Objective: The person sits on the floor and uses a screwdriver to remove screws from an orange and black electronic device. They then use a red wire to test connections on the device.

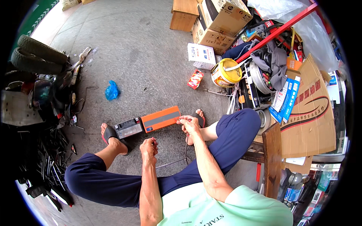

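My left hand (149, 147) is closed in front of the black battery, with a small reddish bit at its fingertips too tiny to name. Beside the right end of the orange box, my right hand (189, 125) pinches its fingers together; what they hold is hidden. Below that hand a thin bent metal rod (186, 148) runs down and then leftward; I cannot tell whether it is held. The orange box (162, 119) has a grey stripe and lies on the floor between my feet. Against its left end sits the black battery (129, 128) with a grey top panel.
A crumpled blue plastic bag (112, 90) lies on the concrete floor. Old tyres (39, 54) and metal scraps are piled left. To the right stand a yellow bucket (226, 73), a red-and-white small box (195, 79), cartons (222, 22) and a wooden chair (272, 158).
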The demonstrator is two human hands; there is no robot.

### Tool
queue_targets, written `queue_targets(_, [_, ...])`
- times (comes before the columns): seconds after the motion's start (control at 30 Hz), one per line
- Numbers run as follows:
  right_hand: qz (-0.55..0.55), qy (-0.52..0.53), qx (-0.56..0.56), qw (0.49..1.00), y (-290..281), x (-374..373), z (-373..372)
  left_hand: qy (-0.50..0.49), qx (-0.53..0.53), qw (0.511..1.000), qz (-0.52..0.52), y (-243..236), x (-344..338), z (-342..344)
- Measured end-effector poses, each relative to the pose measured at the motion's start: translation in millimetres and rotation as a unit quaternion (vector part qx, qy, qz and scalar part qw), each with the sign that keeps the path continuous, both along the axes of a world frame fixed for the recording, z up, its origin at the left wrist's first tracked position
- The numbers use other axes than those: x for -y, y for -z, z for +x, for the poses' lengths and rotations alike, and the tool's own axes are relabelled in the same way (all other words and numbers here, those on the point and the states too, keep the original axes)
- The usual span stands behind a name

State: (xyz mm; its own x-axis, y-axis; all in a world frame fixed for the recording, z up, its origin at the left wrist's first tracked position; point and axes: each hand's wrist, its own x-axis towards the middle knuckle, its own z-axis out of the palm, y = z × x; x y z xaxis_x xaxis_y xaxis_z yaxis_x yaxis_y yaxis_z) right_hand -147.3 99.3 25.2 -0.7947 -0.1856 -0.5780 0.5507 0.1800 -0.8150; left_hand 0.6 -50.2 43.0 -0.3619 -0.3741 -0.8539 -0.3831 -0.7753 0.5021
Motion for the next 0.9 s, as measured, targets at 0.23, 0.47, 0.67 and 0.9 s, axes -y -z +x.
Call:
queue_targets(0.23, [0.083,-0.066,-0.091,0.99,10.0,1.9,-3.0,0.016,-0.006,1.0,-0.007,-5.0,0.0,-2.0])
queue_targets(0.47, [0.128,-0.057,-0.112,0.984,-2.2,11.8,1.7,0.019,-0.012,1.0,-0.005,-0.6,0.2,0.9])
queue_targets(0.67, [0.18,-0.077,-0.129,0.972,2.9,13.7,-3.3,0.017,-0.004,1.0,-0.006,-3.9,-1.9,-0.9])
queue_targets(0.9, [0.299,-0.117,-0.286,0.903,9.7,21.1,6.5,0.013,-0.001,1.0,-0.001,-4.6,-2.0,-2.0])
